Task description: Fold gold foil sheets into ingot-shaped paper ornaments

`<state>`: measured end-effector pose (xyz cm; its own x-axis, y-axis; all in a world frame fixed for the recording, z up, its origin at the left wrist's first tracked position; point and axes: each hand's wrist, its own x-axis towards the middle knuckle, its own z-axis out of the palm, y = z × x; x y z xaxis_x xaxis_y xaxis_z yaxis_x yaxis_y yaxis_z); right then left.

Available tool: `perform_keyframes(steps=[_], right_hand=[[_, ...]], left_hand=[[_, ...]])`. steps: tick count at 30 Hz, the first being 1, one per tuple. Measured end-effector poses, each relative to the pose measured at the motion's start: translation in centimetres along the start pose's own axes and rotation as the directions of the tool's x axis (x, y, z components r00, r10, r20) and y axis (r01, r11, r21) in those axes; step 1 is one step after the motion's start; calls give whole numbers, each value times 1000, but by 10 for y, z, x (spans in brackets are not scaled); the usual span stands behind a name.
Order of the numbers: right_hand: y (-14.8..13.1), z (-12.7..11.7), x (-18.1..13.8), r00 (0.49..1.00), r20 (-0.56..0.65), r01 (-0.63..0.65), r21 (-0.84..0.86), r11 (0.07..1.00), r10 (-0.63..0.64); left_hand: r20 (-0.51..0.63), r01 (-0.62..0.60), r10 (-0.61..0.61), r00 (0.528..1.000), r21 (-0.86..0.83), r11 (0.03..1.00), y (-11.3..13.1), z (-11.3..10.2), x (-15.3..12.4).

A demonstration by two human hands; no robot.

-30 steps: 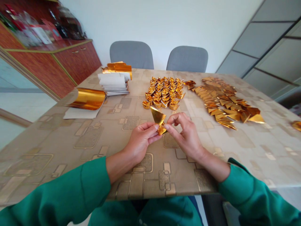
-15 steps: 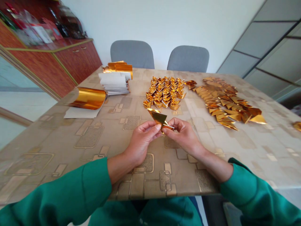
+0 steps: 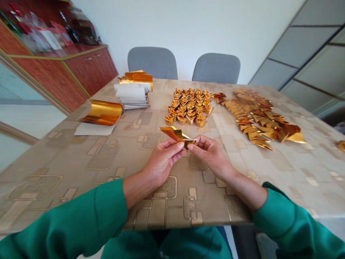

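Note:
Between my two hands is a partly folded piece of gold foil paper, held just above the table in front of me. My left hand pinches its lower left side between thumb and fingers. At its right end, my right hand grips a small folded edge with thumb and forefinger. One long gold flap points up and to the left, and a white inner edge shows near my right fingertips. Beyond my hands stand rows of folded gold paper ingots.
A pile of flat folded gold pieces spreads over the right side of the patterned table. At left are a curled gold sheet and a stack of white-backed paper. Two grey chairs stand behind the table.
The gold flap of the held paper has tipped lower and further left, while its right end has turned level. Both hands stay in nearly the same place.

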<state>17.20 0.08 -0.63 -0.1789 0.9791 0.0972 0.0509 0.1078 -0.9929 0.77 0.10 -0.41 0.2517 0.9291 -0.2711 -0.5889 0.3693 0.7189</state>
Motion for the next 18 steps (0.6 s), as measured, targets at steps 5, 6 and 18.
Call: perform_keyframes(steps=[5, 6, 18], right_hand=[[2, 2, 0, 993, -116, 13, -117, 993, -27], [1, 2, 0, 993, -118, 12, -122, 992, -27], [-2, -6, 0, 1000, 2, 16, -50, 999, -16]], left_hand=[[-19, 18, -17, 1000, 36, 999, -2, 1, -3], [-23, 25, -24, 999, 38, 999, -3, 1, -3], [-38, 44, -42, 998, 42, 998, 0, 1, 0]])
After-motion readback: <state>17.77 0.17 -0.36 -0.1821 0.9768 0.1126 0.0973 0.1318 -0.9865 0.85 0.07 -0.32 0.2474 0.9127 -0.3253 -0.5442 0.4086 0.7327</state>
